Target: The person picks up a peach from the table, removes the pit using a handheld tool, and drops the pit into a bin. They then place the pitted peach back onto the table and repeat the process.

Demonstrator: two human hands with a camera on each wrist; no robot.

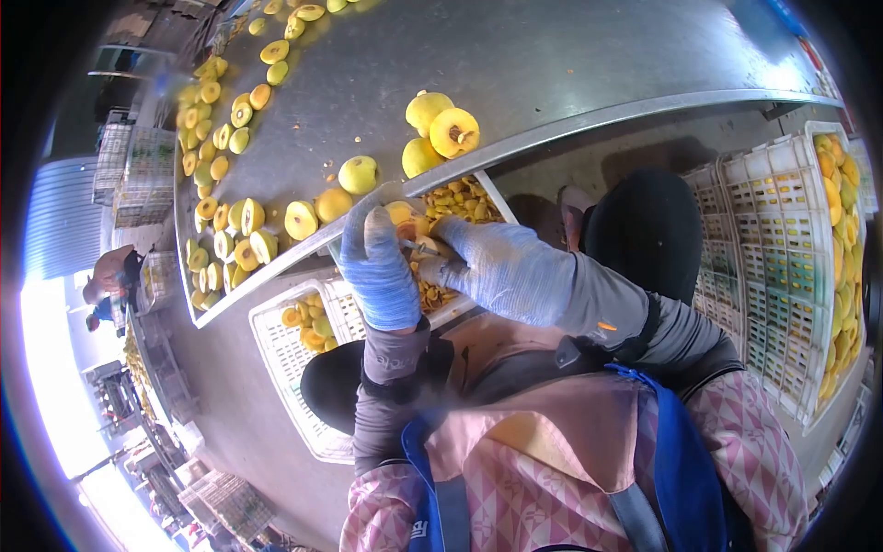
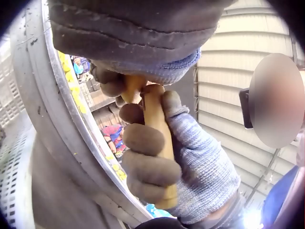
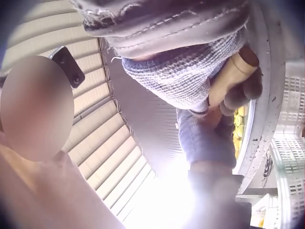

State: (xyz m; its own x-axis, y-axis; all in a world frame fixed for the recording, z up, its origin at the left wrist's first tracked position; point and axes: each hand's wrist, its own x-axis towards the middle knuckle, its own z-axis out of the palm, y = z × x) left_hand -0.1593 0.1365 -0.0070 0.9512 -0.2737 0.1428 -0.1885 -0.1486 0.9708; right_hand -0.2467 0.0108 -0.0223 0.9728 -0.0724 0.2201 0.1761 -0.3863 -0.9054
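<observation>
Yellow fruit (image 1: 403,219), orange-tinged, held by left hand (image 1: 379,269); right hand (image 1: 501,269), grip closed, holds wooden handle (image 2: 157,138).

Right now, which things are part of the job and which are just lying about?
In use: peach in left hand; wooden-handled tool in right hand.
Lying about: halved fruit on steel table; white crates at right.

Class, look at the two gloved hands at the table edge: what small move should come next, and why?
Probably a short twist of the wooden-handled tool into the peach. The right hand grips the tool with its tip at the fruit, the left hand holds that fruit beside the table rim, and halved peaches lie on the table.
</observation>
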